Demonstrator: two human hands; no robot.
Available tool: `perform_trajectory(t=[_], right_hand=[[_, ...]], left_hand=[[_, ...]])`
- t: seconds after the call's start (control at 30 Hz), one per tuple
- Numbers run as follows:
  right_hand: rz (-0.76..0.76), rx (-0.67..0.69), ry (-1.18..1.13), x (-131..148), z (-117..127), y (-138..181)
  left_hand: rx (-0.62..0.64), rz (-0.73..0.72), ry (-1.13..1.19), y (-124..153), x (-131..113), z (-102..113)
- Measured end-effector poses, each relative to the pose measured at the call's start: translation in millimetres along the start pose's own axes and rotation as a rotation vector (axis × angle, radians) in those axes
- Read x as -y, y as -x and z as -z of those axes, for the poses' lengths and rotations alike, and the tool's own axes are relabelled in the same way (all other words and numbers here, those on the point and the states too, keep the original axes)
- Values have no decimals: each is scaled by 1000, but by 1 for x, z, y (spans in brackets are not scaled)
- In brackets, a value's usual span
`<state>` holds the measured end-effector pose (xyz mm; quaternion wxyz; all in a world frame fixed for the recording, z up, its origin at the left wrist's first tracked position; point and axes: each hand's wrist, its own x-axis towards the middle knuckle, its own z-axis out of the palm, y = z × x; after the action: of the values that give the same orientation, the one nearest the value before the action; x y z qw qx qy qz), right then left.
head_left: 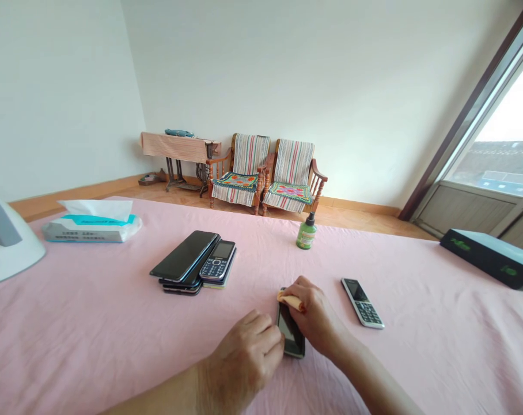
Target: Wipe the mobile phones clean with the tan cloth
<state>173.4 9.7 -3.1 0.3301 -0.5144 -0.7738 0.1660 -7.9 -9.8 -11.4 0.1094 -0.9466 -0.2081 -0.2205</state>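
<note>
A dark smartphone (pixel 291 335) lies flat on the pink tablecloth (pixel 93 323) near me. My left hand (pixel 248 354) rests against its left edge, fingers curled on it. My right hand (pixel 315 314) lies over the phone's far end, pinching a small tan cloth or pad (pixel 288 300) against it. A silver keypad phone (pixel 362 302) lies just right of my right hand. A stack of dark smartphones (pixel 184 262) with a keypad phone (pixel 218 261) on top sits further left.
A small green spray bottle (pixel 306 231) stands behind the phones. A tissue pack (pixel 93 222) lies at the far left beside a white object (pixel 6 248). A dark box (pixel 490 256) sits at the right edge. Two wooden chairs (pixel 265 176) and a sewing table stand by the wall.
</note>
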Motion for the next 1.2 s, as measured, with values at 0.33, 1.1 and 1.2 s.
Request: perform_trajectory(t=[0.33, 1.1, 1.2], right_hand=[[18, -37, 34, -10, -5, -12], [17, 108, -157, 2, 5, 11], [40, 125, -139, 4, 6, 13]], left_hand=[[-20, 0, -28, -1, -2, 0], [57, 448, 638, -9, 28, -10], [89, 435, 668, -11, 31, -14]])
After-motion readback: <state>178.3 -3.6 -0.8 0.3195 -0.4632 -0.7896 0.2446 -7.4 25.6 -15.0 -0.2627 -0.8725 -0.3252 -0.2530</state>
